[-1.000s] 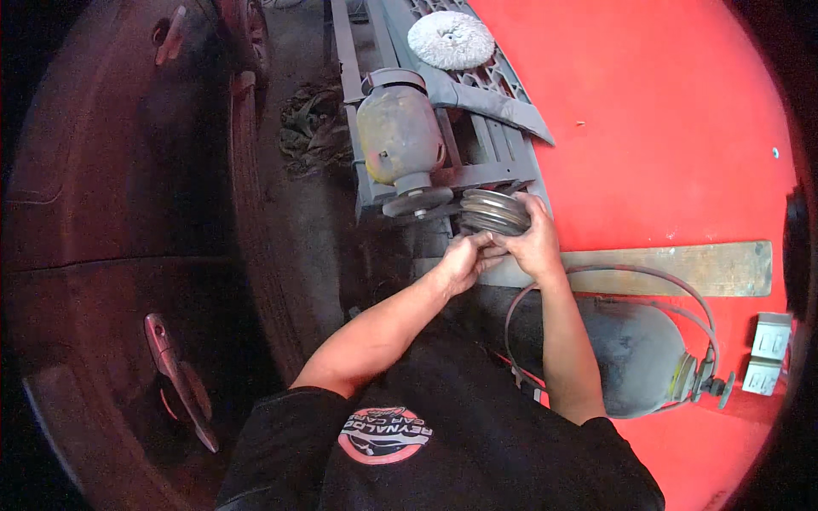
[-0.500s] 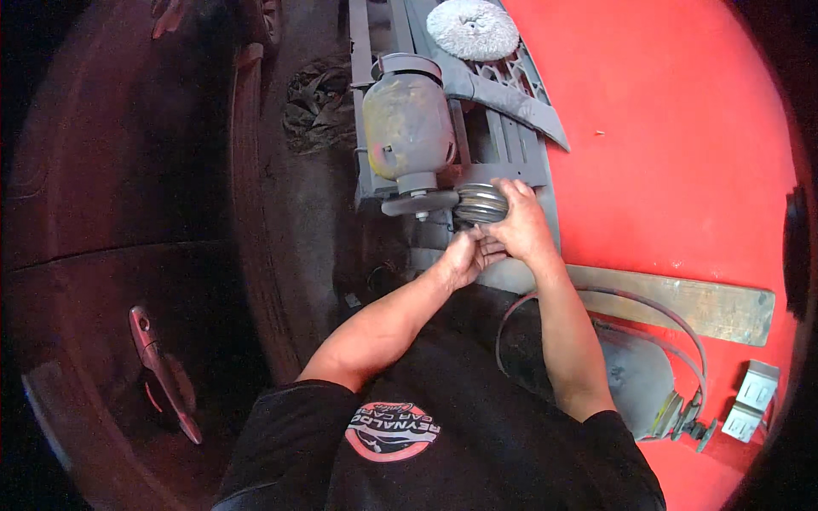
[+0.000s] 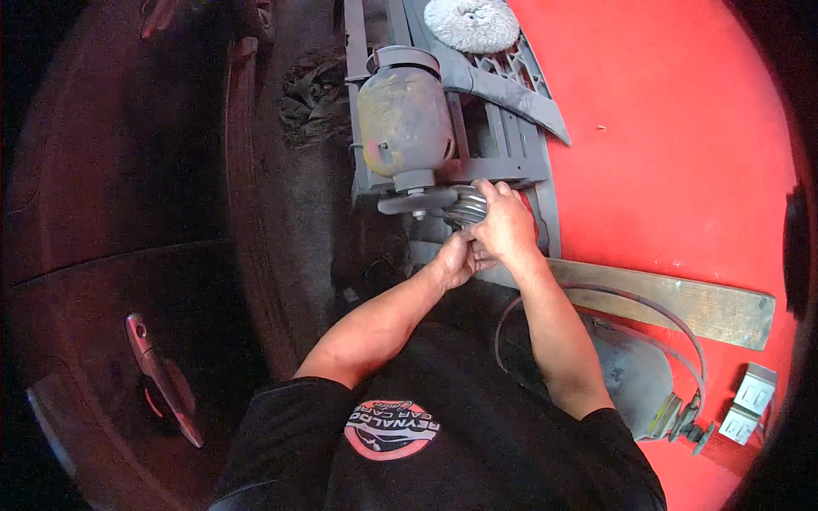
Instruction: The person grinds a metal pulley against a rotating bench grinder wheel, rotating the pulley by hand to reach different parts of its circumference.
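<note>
My right hand (image 3: 507,220) grips a stack of grooved metal rings, like a pulley (image 3: 465,204), from the right side, fingers over its top. My left hand (image 3: 460,262) is just below with curled fingers, supporting the pulley's underside; its fingertips are partly hidden. The pulley's left side is up against or very close to a dark disc wheel (image 3: 400,204) on the shaft of a dusty grey motor (image 3: 400,123); contact is unclear. The motor is mounted on a grey metal frame (image 3: 494,163). A white fluffy pad (image 3: 464,24) lies on the frame's upper part.
A dark car door (image 3: 102,187) borders the left. Dark crumpled cloth (image 3: 311,102) lies beside the frame. At right are a red surface (image 3: 656,136), a wooden board (image 3: 699,311), a grey cylinder with hoses (image 3: 630,383) and a metal box (image 3: 748,400).
Both hands and the pulley have moved left and slightly upward toward the motor's wheel. The right hand's fingers have come further over the pulley.
</note>
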`<state>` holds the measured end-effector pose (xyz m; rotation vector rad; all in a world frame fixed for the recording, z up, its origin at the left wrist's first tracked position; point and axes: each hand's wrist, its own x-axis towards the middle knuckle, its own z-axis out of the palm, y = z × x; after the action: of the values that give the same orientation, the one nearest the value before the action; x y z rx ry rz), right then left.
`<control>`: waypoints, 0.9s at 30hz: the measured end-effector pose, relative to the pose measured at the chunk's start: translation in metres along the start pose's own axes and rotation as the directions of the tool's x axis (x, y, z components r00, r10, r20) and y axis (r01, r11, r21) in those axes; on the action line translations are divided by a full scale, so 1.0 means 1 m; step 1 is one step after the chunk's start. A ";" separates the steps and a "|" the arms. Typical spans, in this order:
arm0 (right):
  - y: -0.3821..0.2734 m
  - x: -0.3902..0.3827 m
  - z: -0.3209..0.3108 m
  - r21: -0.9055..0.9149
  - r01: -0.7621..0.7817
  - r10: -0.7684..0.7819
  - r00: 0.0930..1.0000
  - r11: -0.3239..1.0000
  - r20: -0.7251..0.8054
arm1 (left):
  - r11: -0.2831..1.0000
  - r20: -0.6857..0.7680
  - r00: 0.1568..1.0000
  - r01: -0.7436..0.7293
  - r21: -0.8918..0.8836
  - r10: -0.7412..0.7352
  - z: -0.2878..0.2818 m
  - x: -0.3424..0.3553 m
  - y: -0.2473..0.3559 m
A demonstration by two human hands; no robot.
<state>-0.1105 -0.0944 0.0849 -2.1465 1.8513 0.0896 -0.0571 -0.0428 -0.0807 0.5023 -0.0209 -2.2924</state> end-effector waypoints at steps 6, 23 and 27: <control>-0.004 -0.005 -0.008 -0.003 -0.041 0.041 0.999 0.999 0.017 | 0.999 -0.009 0.999 0.045 0.015 -0.045 -0.001 -0.005 -0.001; 0.004 -0.027 -0.025 0.256 -0.003 0.042 0.988 0.967 -0.146 | 0.989 -0.083 0.997 0.004 0.146 0.008 0.035 -0.036 0.014; 0.011 -0.032 -0.025 0.346 0.039 0.034 0.979 0.938 -0.203 | 0.981 -0.082 0.996 -0.023 0.191 0.040 0.036 -0.042 0.017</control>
<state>-0.1304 -0.0722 0.1141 -1.9678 1.8082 -0.4469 -0.0324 -0.0300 -0.0299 0.6930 -0.2054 -2.2473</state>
